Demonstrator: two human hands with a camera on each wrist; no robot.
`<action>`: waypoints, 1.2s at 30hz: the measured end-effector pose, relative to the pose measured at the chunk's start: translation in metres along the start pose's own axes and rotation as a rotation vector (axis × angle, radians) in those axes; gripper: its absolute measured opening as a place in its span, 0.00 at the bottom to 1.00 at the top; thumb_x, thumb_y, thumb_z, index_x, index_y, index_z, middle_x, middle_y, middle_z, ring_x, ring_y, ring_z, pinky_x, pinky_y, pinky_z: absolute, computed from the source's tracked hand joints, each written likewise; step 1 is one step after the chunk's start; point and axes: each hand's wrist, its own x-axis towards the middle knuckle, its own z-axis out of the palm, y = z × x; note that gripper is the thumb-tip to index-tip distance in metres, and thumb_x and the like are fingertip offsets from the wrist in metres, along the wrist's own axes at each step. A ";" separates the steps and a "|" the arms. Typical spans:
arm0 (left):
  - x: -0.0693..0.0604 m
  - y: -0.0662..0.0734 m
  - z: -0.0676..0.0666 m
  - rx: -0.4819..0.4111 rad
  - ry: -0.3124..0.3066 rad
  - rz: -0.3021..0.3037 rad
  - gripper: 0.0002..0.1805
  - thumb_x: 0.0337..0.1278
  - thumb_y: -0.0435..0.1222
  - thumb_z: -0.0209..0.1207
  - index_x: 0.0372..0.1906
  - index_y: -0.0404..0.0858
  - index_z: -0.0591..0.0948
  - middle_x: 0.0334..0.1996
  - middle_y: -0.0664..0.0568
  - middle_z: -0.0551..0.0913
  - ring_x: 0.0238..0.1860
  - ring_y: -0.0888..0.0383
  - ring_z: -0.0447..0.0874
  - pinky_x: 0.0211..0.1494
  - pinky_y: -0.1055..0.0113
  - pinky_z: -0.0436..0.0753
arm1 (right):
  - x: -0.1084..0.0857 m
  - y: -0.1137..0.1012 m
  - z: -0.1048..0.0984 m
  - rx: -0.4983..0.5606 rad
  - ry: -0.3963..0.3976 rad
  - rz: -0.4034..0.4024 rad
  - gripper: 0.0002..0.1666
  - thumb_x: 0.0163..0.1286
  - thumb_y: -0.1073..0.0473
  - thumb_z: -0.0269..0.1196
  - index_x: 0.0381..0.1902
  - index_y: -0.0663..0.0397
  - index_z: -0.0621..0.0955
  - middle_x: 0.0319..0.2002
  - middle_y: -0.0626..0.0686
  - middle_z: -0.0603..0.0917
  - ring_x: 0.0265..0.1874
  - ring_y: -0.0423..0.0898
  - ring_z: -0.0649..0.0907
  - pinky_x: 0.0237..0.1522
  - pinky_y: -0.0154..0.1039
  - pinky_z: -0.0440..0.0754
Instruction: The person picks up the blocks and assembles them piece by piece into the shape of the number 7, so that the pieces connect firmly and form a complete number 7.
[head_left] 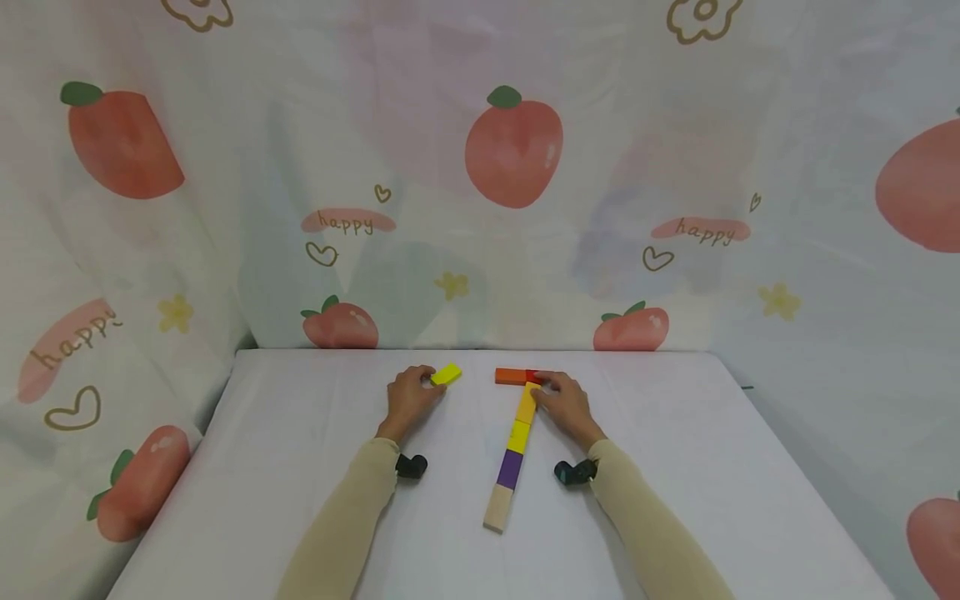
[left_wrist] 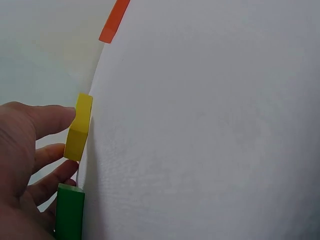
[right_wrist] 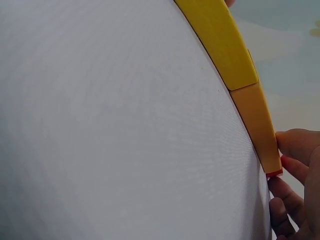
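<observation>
My left hand pinches a bright yellow block near the table's back edge, tilted a little off the row. In the left wrist view a green block shows beside the lower fingers; whether they touch it I cannot tell. On the right, my right hand has its fingertips around the right end of a red block, partly hidden by them. Its thumb touches the side of a yellow-orange block. An orange block lies end to end with the red one.
From the yellow-orange block a line runs toward the front: another yellow block, a purple block and a plain wood block. A white cloth covers the table. Patterned curtains stand behind and at the sides.
</observation>
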 end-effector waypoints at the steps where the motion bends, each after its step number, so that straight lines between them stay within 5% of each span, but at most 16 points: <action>1: 0.000 0.000 0.000 0.005 0.000 -0.001 0.22 0.52 0.42 0.69 0.52 0.39 0.84 0.48 0.45 0.84 0.52 0.45 0.78 0.57 0.46 0.67 | 0.000 0.000 0.000 -0.005 0.003 -0.005 0.28 0.70 0.46 0.60 0.66 0.43 0.76 0.66 0.57 0.73 0.63 0.59 0.72 0.66 0.61 0.68; 24: 0.007 -0.003 0.007 0.069 -0.040 -0.054 0.23 0.54 0.44 0.69 0.54 0.39 0.83 0.49 0.46 0.82 0.52 0.47 0.76 0.60 0.48 0.66 | -0.001 -0.002 -0.001 -0.015 0.006 -0.008 0.27 0.70 0.46 0.61 0.66 0.42 0.76 0.65 0.56 0.74 0.62 0.58 0.72 0.66 0.60 0.68; 36: 0.001 -0.002 0.006 0.031 0.038 -0.005 0.19 0.52 0.39 0.68 0.49 0.35 0.83 0.44 0.44 0.84 0.47 0.46 0.78 0.54 0.49 0.67 | 0.001 0.002 0.000 -0.022 0.010 -0.014 0.27 0.70 0.46 0.60 0.65 0.43 0.76 0.65 0.57 0.74 0.62 0.59 0.72 0.65 0.61 0.69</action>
